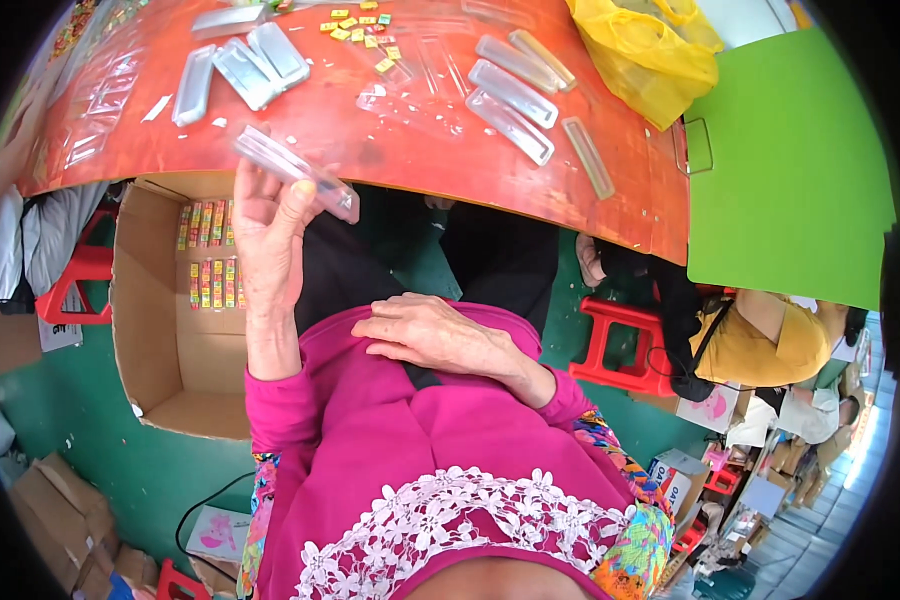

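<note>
My left hand is raised at the table's near edge, closed on a long, narrow clear plastic case pinched between thumb and fingers. The case is tilted, and I cannot make out anything inside it. My right hand lies flat on the front of my magenta top, fingers stretched out and holding nothing. Below my left hand stands an open cardboard box with rows of small colourful packs inside; my left forearm hides part of it.
On the red table lie several clear cases, grey-white trays and small yellow blocks. A yellow plastic bag sits beside a green board. Red stools stand either side; a person in yellow sits at right.
</note>
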`<state>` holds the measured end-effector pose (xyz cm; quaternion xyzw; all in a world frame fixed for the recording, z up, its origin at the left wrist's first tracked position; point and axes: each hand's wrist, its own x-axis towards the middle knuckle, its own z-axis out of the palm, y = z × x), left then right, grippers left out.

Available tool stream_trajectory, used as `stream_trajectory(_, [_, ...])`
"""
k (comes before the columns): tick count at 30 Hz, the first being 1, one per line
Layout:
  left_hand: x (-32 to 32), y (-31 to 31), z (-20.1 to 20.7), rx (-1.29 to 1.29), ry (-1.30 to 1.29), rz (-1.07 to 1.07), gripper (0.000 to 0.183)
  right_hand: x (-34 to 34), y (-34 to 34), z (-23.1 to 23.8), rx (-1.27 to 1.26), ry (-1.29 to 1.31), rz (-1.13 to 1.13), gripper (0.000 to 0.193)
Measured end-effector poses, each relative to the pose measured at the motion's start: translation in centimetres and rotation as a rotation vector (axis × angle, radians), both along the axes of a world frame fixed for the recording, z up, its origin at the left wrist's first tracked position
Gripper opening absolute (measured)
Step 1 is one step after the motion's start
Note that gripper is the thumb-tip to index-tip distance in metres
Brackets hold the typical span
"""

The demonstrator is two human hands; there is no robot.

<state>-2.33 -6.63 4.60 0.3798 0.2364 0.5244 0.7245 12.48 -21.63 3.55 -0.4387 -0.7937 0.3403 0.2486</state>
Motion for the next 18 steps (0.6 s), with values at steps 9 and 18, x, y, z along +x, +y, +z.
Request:
stream_trajectory(9, [-0.6,-0.2,-0.7,-0.025,-0.040,-0.050,0.059,-0.3,0.7,1.3,0.078,0.147,-0.047,0.022])
stream_trajectory(18, [3.5,-2.9,-0.6,-0.054,-0.039,-0.376,0.072,4.9,2.6,6.1,0.014,0.277,-0.578,0.021])
